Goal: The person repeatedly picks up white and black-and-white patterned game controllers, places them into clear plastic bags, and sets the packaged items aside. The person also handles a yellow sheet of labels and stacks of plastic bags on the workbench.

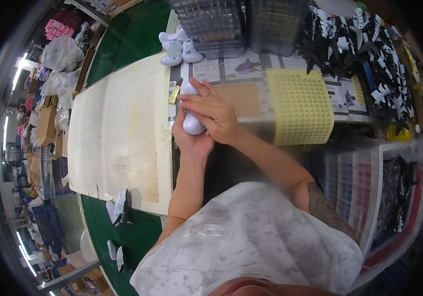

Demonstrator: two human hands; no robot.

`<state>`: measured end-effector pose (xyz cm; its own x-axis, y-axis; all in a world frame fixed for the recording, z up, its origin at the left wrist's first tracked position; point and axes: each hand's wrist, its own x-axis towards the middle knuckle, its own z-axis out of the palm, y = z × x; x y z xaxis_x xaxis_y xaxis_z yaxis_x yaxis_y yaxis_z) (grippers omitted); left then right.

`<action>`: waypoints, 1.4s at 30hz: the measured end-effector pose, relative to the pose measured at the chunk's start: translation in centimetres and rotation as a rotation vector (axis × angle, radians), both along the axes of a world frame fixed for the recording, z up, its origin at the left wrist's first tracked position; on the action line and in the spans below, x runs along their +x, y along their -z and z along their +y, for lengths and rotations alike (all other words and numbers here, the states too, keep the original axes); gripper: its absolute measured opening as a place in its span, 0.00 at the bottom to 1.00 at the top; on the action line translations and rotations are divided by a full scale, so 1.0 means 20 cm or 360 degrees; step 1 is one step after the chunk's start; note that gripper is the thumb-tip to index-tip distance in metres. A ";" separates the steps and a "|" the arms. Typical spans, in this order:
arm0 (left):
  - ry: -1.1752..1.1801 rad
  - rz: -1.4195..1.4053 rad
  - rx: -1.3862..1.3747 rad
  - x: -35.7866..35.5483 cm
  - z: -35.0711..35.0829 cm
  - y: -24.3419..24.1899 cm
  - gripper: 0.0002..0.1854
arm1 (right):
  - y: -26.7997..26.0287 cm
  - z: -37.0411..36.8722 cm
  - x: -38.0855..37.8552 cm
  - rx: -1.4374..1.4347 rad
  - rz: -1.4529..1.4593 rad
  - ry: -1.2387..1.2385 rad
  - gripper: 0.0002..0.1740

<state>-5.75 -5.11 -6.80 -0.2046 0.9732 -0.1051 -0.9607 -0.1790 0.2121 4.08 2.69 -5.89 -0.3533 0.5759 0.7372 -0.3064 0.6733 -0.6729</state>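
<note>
My left hand [193,140] is wrapped from below around a smooth pale-lavender plastic controller [193,125], whose rounded end faces me. My right hand [215,111] lies over its upper part, fingers stretched across it and partly hiding it. Just left of the fingers lies a small object with a yellow part and a dark tip [174,94]. Beyond the hands several similar controllers [174,51] with grey faces are grouped on the table. A yellow sheet of small printed labels [302,107] rests to the right.
Clear plastic trays [215,29] are stacked at the back. Black-and-white toy orca-like figures [363,44] are heaped at the right. A whitish board [119,137] covers the left side. On the green surface [141,236] lie more black-and-white pieces [123,207]. Plastic-covered crates [352,185] stand at lower right.
</note>
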 end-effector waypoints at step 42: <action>-0.0911 0.2507 -0.1610 -0.91 0.64 0.14 0.37 | 0.22 -0.37 1.06 -0.1220 -0.0351 0.0068 0.15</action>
